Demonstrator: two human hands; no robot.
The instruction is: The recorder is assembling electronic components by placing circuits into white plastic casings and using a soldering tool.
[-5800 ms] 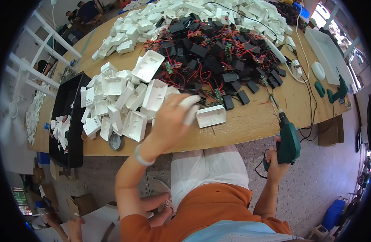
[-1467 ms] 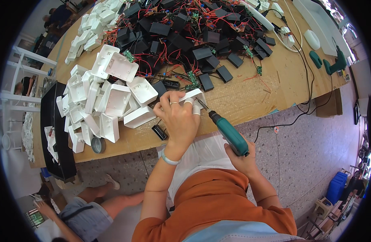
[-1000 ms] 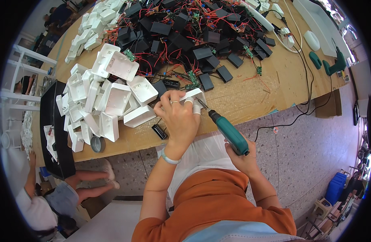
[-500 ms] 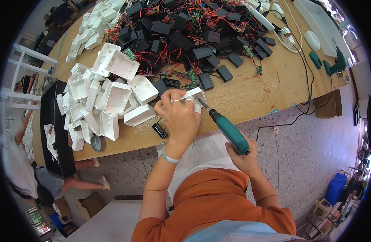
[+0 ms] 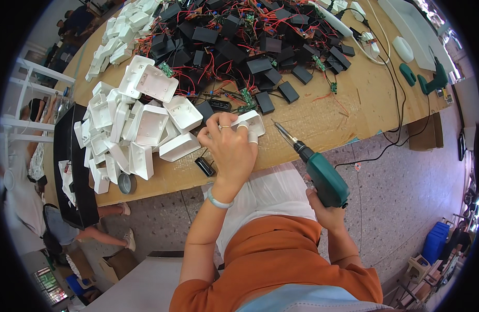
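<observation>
Right now a white box (image 5: 256,122) rests near the front edge of the table (image 5: 307,136), its left side clamped under the bent fingers of the left hand (image 5: 230,151). Toward four o'clock from it, the right hand (image 5: 328,212) is wrapped around a green power screwdriver (image 5: 328,179), the tip clear of the box. Other white boxes (image 5: 152,126) heap at nine o'clock, black boxes (image 5: 288,92) at twelve.

Workroom around a tan-topped desk (image 5: 322,127)
Speckled terrazzo floor (image 5: 385,179) spreads beneath the desk; a white railed frame (image 5: 32,123) stands on its left, a cardboard box (image 5: 428,138) below its right end, a blue bin (image 5: 436,242) farther right.
</observation>
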